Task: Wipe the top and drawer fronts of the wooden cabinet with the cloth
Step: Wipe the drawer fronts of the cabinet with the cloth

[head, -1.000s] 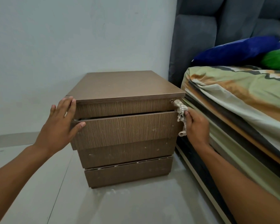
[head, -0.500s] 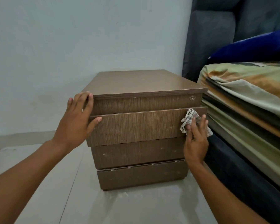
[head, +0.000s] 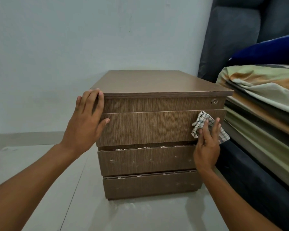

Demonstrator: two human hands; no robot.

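A brown wooden cabinet with several drawer fronts stands on the floor in front of me. My right hand presses a small checked cloth flat against the right end of the second drawer front, fingers spread over it. My left hand rests open against the cabinet's left front corner, fingers on the side and thumb on the drawer front. A round lock sits at the top drawer's right end. White specks dot the lower drawer fronts.
A bed with a striped green and orange sheet and a blue pillow stands tight against the cabinet's right side. A dark grey headboard rises behind. A pale wall is at the back and a light tiled floor lies below.
My right hand brought the cloth from the cabinet's top right corner down onto the second drawer front. My left hand stayed at the left corner. My view moved closer.
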